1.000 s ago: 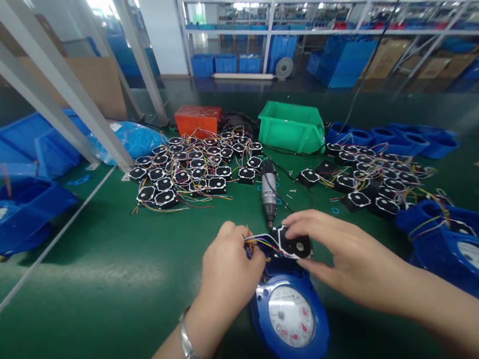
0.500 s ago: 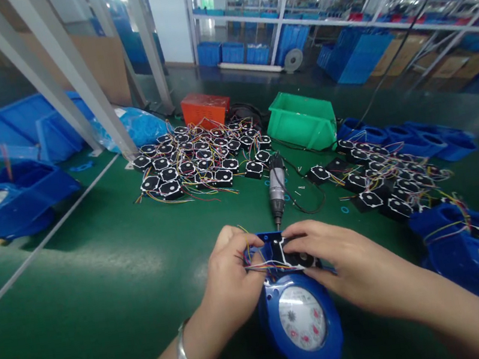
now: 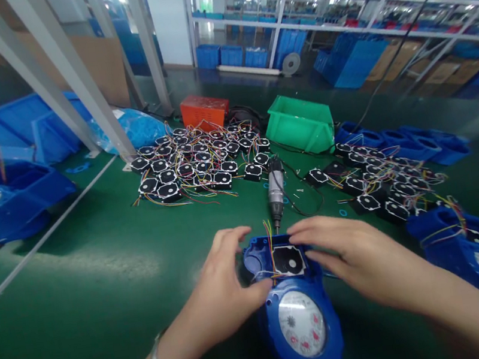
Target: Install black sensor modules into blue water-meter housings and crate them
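Lower centre of frame: left hand (image 3: 226, 284) and right hand (image 3: 351, 253), both loosely open, are resting fingertips against blue meter housing (image 3: 305, 348) seating black module (image 3: 287, 260), on bench (image 3: 102, 286).

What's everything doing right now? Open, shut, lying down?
Meter, flat on table, dial up, top open.
Module, seated in meter's top.
Wires, sticking up beside module.
Screwdriver, lying on table, untouched.
Green bin, upright.
Left hand, open, against meter's side.
Right hand, open, fingertips at module.
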The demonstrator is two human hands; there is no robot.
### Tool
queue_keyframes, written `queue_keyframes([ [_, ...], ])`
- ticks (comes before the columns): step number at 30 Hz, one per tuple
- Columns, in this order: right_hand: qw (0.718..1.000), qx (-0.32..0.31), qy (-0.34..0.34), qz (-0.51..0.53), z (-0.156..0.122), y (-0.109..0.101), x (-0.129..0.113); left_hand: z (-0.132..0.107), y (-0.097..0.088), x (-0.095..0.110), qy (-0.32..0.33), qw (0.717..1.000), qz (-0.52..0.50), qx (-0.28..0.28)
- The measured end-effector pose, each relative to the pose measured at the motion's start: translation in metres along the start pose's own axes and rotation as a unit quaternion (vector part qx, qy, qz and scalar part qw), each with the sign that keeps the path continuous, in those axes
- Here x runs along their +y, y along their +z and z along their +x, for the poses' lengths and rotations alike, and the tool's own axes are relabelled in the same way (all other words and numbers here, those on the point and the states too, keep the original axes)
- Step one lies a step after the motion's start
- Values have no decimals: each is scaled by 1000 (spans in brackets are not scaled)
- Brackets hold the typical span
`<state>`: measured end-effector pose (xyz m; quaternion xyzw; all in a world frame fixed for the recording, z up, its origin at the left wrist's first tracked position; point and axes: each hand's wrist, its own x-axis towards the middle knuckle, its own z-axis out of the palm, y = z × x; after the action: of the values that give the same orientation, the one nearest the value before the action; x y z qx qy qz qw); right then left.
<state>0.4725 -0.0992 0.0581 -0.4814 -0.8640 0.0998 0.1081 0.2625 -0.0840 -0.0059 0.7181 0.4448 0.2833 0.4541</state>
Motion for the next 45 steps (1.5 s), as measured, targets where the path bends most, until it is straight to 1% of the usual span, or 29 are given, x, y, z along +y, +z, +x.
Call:
queue_keyframes([
  [2,998,42,56,-3,6,-4,10,4,-14,3,12,1000,-4,-26],
  [3,994,46,100,-5,11,-3,16,9,-20,5,19,1000,-6,-25],
  [4,989,35,147,-6,19,0,22,15,-24,8,24,1000,-2,-19],
  [6,974,-19,225,-12,38,15,34,32,-25,16,39,999,27,-13],
  [8,967,-57,246,-30,60,36,44,50,-17,24,64,993,89,-48],
  [11,958,-77,266,-78,86,62,56,69,2,33,114,968,185,-128],
  [13,945,-81,296,-115,95,71,61,74,12,35,129,949,229,-173],
  [15,929,-80,332,-144,98,74,65,74,18,33,121,937,254,-206],
  [17,912,-83,368,-161,99,75,69,71,19,31,106,933,269,-213],
  [20,891,-83,414,-164,103,80,76,69,19,29,105,932,279,-204],
  [24,873,-45,465,-144,114,90,86,70,21,28,124,929,288,-197],
  [27,865,-19,491,-101,120,91,93,70,22,28,135,929,288,-189],
  [30,863,13,503,-40,120,82,102,69,21,29,137,931,283,-184],
  [32,863,56,502,0,116,68,108,69,20,29,134,933,279,-184],
  [34,866,121,484,42,109,49,112,69,19,30,129,935,273,-187],
  [37,863,231,432,126,96,16,112,69,19,31,119,938,265,-187],
  [39,851,299,391,185,86,-5,106,69,19,31,115,939,262,-190],
  [42,815,398,318,277,73,-32,87,69,17,32,113,939,250,-207],
  [44,791,447,270,320,64,-47,68,69,15,32,112,939,240,-218],
  [45,785,459,248,332,59,-54,59,69,15,32,113,939,237,-220],
])
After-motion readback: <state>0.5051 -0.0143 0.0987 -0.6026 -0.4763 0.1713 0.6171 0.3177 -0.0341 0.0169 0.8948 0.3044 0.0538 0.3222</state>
